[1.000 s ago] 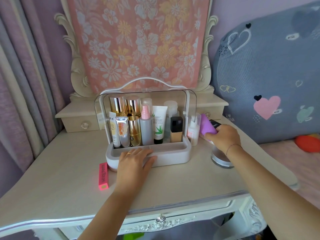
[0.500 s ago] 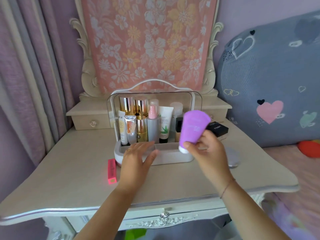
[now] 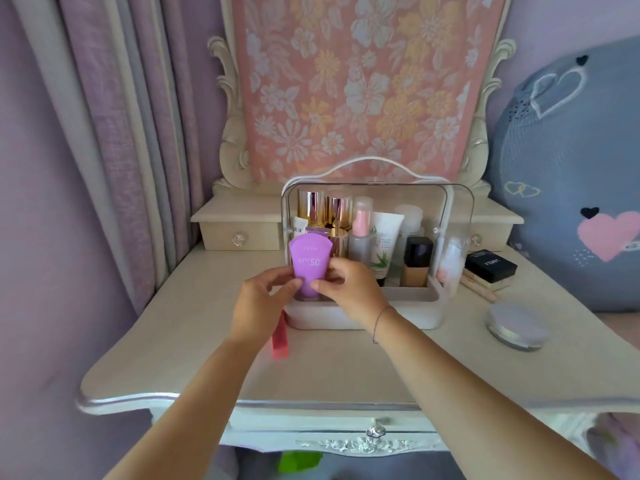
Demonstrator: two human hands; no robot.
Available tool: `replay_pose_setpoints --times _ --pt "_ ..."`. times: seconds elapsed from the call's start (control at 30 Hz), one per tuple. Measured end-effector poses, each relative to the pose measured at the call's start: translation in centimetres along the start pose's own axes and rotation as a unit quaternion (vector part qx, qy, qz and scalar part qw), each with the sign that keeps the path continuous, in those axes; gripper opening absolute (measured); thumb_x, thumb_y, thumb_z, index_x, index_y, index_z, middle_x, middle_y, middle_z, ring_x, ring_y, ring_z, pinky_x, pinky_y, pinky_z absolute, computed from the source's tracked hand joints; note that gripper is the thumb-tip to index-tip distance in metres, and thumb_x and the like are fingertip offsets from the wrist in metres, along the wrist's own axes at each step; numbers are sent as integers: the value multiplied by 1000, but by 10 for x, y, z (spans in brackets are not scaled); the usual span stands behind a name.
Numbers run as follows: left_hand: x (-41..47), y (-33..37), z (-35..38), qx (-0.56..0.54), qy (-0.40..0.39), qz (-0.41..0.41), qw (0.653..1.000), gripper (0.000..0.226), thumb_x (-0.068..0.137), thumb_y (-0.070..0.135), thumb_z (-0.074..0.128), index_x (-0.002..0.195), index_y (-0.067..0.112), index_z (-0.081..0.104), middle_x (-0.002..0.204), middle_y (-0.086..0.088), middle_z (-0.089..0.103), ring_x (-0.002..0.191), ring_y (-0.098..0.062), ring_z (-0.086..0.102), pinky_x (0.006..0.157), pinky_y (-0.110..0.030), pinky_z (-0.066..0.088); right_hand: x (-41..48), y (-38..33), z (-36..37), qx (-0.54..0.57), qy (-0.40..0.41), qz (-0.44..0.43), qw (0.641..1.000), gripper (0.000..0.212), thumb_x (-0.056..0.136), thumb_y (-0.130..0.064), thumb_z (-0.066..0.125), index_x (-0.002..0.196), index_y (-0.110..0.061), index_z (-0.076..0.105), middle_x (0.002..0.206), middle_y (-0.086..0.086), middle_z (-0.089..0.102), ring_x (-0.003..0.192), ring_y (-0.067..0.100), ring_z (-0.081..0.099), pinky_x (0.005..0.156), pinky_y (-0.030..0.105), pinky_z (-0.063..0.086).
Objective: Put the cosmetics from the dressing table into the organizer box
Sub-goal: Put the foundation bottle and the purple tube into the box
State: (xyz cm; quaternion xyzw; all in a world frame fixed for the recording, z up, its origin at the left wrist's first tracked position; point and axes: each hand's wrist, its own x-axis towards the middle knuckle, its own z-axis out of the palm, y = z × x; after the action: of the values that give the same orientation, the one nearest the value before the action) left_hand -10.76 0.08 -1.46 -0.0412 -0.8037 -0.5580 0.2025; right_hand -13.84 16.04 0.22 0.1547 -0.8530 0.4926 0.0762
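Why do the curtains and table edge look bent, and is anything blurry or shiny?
Head view: the wide-angle lens bows the curtains and table edge; corners look soft, while the purple tube reads sharp; daylight glints off the gold caps and clear organizer lid.

My floral cloth (image 3: 363, 84) hangs in the carved mirror frame (image 3: 230, 133). Left of that frame fall the lilac curtains (image 3: 114, 133). Right of it leans a grey cushion (image 3: 571, 188) with a pink heart (image 3: 604, 233).
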Motion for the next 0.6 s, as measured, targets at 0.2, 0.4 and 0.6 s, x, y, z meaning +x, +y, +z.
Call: replay_pose_setpoints --times 0.2,0.4,0.6 --pt "-4 -20 6 -18 7 -37 999 23 82 18 68 98 34 69 93 13 72 83 -4 65 72 -21 45 4 3 7 -122 -40 10 992 19 82 -24 68 80 -6 63 82 8 68 78 26 61 66 33 44" --pt "-8 -15 7 -8 15 -47 999 25 84 18 67 108 25 67 99 6 71 91 -15 66 74 -21 46 -5 -2 2 -116 -29 16 993 26 81 -26 69 94 -4 67 93 9 72 88 24 66 79 35 52" --pt "-31 5 1 51 135 -16 989 19 83 28 68 101 26 67 95 9 68 87 -7 62 74 -17 45 -47 6 -46 -20 101 -15 995 19 83 -17 69 102 -16 70 93 -4 71 85 4 64 80 7 47"
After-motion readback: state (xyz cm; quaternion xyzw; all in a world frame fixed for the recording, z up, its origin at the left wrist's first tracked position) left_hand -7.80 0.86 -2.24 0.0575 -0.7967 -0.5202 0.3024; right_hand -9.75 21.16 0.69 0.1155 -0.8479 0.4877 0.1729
